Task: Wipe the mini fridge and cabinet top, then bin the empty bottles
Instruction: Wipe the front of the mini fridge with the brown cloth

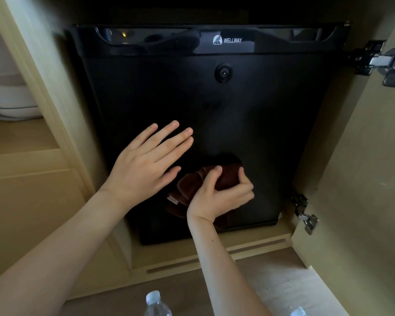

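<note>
Black matte mini fridge (pixel 249 124) with a closed door sits inside a pale wood cabinet recess; white "WELLWAY" logo (pixel 227 40) on the glossy top strip, round keyhole lock (pixel 223 73) just below it. Person's left hand (pixel 144 163) is spread flat against the fridge door, fingers extended and slightly fanned, holding nothing. Right hand (pixel 219 195) is just beside it, lower and to the right, fingers curled tight round a bunched dark brown cloth (pixel 192 185), pressing it to the lower middle of the door; a small pale tag shows on the cloth's left edge. The open pale wood cabinet door (pixel 363 179) stands at the right, with two metal hinges: upper hinge (pixel 381 61), lower hinge (pixel 304 213). Two clear plastic bottles stand on the floor at the bottom edge of view: one with a white cap (pixel 156 304) between the forearms, another (pixel 298 312) to the right, only its top showing. White rounded appliance (pixel 9 96) on a shelf at far left, identity unclear.
</note>
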Demonstrator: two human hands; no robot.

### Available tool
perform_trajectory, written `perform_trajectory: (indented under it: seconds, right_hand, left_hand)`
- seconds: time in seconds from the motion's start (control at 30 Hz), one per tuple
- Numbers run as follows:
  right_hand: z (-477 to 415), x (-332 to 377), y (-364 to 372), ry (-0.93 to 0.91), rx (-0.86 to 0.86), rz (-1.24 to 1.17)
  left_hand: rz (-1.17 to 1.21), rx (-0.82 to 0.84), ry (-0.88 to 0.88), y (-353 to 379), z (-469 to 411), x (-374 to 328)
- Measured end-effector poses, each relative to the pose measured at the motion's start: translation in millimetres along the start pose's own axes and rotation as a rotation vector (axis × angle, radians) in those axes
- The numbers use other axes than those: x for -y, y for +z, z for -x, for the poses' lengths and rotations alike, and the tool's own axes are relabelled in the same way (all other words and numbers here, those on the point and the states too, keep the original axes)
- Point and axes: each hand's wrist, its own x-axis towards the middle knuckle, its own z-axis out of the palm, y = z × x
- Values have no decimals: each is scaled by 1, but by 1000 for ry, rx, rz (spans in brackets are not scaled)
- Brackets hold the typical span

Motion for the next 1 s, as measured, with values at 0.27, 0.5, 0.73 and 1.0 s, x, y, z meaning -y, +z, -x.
perform_trajectory:
  seconds: [0.27, 0.5, 0.73, 1.0]
  right_hand:
    - [51, -62, -27, 122, 109, 73]
    - [66, -21, 1, 170, 57, -77]
    - [102, -64, -18, 137, 162, 75]
    - [118, -32, -1, 154, 154, -128]
  left_hand:
    - [-15, 33, -11, -5, 11, 4]
    - [-34, 80, 21, -13, 11, 10]
    - [-28, 74, -10, -17, 11, 10]
    - [-96, 112, -81, -25, 14, 13]
